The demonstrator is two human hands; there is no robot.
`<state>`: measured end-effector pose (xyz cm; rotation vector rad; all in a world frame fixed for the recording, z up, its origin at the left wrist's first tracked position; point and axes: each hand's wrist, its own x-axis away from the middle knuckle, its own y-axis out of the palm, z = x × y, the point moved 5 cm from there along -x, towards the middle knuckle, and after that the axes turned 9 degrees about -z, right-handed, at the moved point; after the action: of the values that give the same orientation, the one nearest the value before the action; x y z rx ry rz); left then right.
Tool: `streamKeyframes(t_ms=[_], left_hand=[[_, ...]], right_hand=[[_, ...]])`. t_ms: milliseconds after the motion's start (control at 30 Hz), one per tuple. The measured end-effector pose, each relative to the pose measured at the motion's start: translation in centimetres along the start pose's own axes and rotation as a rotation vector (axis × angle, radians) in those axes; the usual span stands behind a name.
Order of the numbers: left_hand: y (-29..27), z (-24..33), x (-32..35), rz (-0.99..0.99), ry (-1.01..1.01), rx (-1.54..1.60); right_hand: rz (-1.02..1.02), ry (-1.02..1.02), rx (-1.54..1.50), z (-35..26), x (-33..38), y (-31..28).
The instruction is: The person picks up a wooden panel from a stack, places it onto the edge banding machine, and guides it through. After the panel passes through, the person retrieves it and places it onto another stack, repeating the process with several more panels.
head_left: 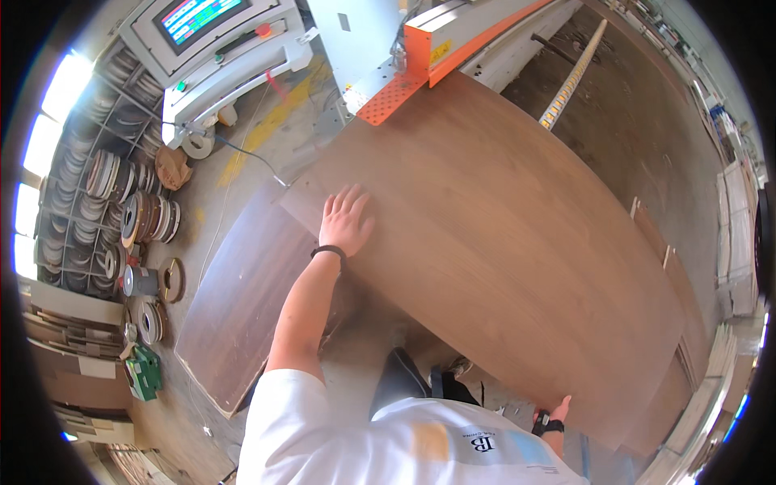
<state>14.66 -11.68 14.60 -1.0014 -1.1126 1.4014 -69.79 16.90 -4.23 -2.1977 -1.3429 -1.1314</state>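
White shirt [364, 440] above concrete floor [675, 194], left hand [347, 220] spread flat on brown board [501, 242], right hand [560, 410], grip unclear

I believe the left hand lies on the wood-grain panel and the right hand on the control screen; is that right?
Not the control screen: the head view shows the right hand at the edge of the wood-grain panel; the left hand does lie on the panel.

Dark lettering [482, 444] on white T-shirt [347, 453]; screen [198, 22] text unreadably small.
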Motion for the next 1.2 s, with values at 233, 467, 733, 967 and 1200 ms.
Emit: streamKeyframes(t_ms=[233,467,733,967,1200], left_hand=[[0.9,1.0,-5.3,0.033,0.012,-0.011],[2.1,2.7,-10.8,0.084,0.039,-0.013],[4.6,8.2,-7.8,0.029,0.356,0.123],[4.3,11.9,9.8,-0.039,0.228,1.027],[17.5,19.3,23.9,-0.840,0.014,0.895]], right_hand=[[0.253,-0.009,-0.141,-4.4,-0.7,7.9],[0.111,-0.106,0.105,-3.2,7.2,21.3],[0.188,-0.158,0.787,6.6,15.8,13.8],[0.410,0.257,0.923,15.5,22.7,0.8],[0.599,-0.053,0.931,21.5,20.8,-5.6]])
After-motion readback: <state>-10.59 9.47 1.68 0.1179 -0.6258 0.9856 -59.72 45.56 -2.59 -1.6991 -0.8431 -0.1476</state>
